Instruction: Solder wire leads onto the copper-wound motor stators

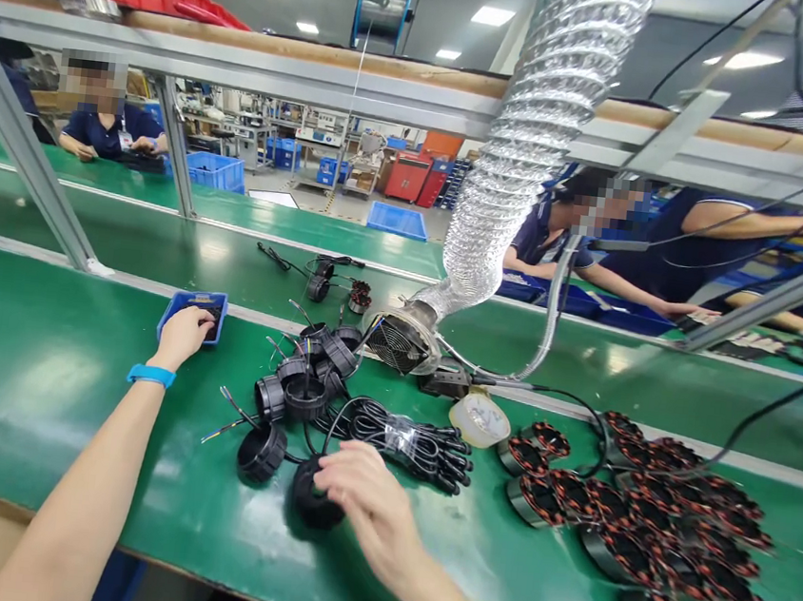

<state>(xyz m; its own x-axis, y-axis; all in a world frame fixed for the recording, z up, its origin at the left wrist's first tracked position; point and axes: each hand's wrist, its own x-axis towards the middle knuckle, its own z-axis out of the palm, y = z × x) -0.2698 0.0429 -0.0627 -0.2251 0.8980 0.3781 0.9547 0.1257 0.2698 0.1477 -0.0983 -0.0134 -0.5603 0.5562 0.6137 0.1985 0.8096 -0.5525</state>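
My left hand (pixel 187 333), with a blue wristband, reaches into a small blue bin (pixel 172 312) of small dark parts. Its fingers are pinched together; what they hold, if anything, is hidden. My right hand (pixel 370 498) grips the edge of a black round housing (pixel 314 502), which lies on the green bench top. Behind it sits a cluster of black ring-shaped housings (pixel 305 396) with coloured wire ends. Beside them is a bundle of black cables (pixel 405 440) bound with clear wrap.
Many copper-wound stators (pixel 638 507) cover the bench at the right. A roll of clear tape (pixel 481 419) stands near a fan-fronted extractor (pixel 401 339) on a silver duct (pixel 526 132). A metal frame crosses above. Several co-workers sit beyond.
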